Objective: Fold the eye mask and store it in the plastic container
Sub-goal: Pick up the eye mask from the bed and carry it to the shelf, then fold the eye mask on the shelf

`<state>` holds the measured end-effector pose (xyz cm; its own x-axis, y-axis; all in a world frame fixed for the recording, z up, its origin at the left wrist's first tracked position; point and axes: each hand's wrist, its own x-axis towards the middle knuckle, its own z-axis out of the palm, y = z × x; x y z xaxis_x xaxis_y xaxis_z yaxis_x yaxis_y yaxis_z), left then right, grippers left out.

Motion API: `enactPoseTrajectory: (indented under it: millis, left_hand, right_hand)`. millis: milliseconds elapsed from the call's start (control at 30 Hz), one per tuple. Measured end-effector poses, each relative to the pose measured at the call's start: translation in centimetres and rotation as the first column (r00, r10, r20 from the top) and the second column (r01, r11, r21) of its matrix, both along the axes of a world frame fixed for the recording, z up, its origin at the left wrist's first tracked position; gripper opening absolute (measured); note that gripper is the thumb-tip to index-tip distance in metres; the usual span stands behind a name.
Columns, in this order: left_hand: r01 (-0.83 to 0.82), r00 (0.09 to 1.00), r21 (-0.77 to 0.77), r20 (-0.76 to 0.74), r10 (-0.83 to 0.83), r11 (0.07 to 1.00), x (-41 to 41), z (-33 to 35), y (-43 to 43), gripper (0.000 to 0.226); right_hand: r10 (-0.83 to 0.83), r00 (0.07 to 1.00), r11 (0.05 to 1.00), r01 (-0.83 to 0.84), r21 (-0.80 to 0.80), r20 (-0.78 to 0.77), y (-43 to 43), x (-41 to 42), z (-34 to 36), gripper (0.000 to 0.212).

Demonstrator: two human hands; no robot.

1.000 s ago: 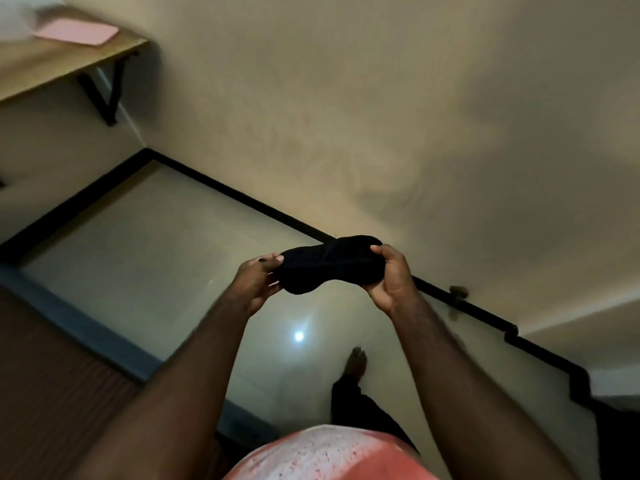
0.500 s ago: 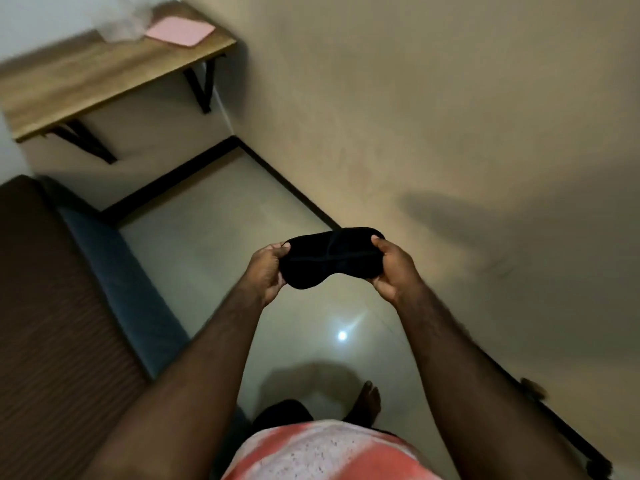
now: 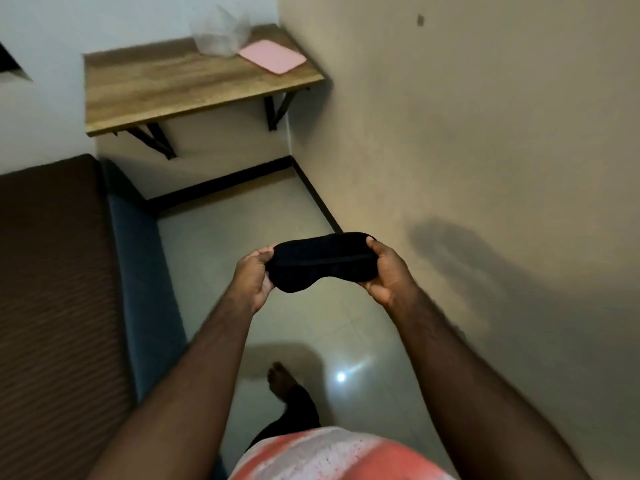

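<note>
Hands are gripping the soft black fabric eye mask point(image 3: 320, 261) by its ends, the left hand point(image 3: 254, 277) pinching one end and the right hand point(image 3: 388, 271) closing round the other, stretching it flat in the air above the tiled floor point(image 3: 242, 230). Folding is seemingly only beginning. Next, the ends need bringing together, then carrying to the clear plastic container point(image 3: 220, 36) sitting beside a pink lid point(image 3: 273, 57) on the far wooden worktop point(image 3: 166, 88).

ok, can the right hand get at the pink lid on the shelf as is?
Probably not yet. The right hand and left hand both grip the eye mask, and the pink lid lies on the wooden shelf well ahead, seemingly beyond arm's reach.
</note>
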<state>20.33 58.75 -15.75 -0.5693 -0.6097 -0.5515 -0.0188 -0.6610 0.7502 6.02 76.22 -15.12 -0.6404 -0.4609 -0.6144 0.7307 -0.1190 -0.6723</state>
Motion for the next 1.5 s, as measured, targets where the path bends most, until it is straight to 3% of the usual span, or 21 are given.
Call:
enactPoseTrajectory:
  millis: [200,400,667,867,1233,1333,1500]
  left_hand:
    - [-0.090,0.996,0.017,0.002,0.090,0.996,-2.5,2.0,-10.1,0.020]
    - [-0.187,0.978,-0.132,0.066,0.197,0.973,-2.5,3.5,-19.5,0.047]
    - [-0.402,0.904,-0.202,0.069,0.422,0.893,-3.4,4.0,-30.7,0.030]
    - [-0.361,0.866,-0.359,0.214,0.452,0.861,-7.0,3.5,-38.1,0.044]
    - [-0.353,0.798,-0.475,0.297,0.524,0.806,-16.4,5.3,-52.2,0.028]
    - [-0.348,0.797,-0.484,0.299,0.525,0.803,-17.9,5.0,-54.5,0.032]
    - [-0.340,0.797,-0.483,0.308,0.520,0.807,-19.1,4.4,-58.0,0.034]
  right_hand:
    - [0.051,0.997,0.998,-0.049,0.033,-0.066,-11.6,-4.1,2.1,0.035]
    - [0.162,0.983,0.986,-0.164,-0.011,-0.087,-23.1,-5.6,3.9,0.037]
    - [0.262,0.964,0.961,-0.264,-0.082,-0.034,-35.6,-7.4,3.9,0.037]
    - [0.320,0.947,0.939,-0.321,-0.126,-0.031,-45.3,-11.3,3.4,0.035]
    - [0.456,0.876,0.869,-0.477,-0.133,-0.158,-59.4,-22.3,3.7,0.037]
    - [0.429,0.884,0.894,-0.445,-0.050,-0.187,-62.1,-23.9,3.4,0.053]
    - [0.475,0.814,0.879,-0.425,0.215,-0.334,-65.5,-25.5,1.7,0.052]
